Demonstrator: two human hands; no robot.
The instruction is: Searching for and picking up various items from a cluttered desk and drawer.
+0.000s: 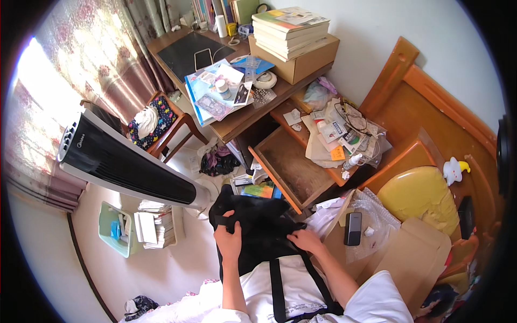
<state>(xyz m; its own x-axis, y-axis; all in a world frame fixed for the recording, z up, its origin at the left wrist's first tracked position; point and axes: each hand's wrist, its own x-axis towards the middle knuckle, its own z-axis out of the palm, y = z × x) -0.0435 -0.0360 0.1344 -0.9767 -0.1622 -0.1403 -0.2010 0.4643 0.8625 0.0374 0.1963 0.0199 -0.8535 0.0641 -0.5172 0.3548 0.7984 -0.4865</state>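
A black fabric piece [261, 231] lies bunched over my lap; it is soft, and I cannot tell whether it is a bag or a garment. My left hand [228, 240] is closed on a narrow, strap-like part at its left side. On its right edge my right hand [306, 240] pinches the fabric, fingers together. Just beyond the fabric, an open wooden drawer [293, 167] juts out with a bare bottom.
A tall black fan [129, 156] leans across the left. Papers and cables cover a nightstand [280, 116]; beside it stands a desk [231, 129] with a box [301, 62] and stacked books. At right lie an open carton [414, 258] and a phone [353, 229]. Bins [121, 247] stand left.
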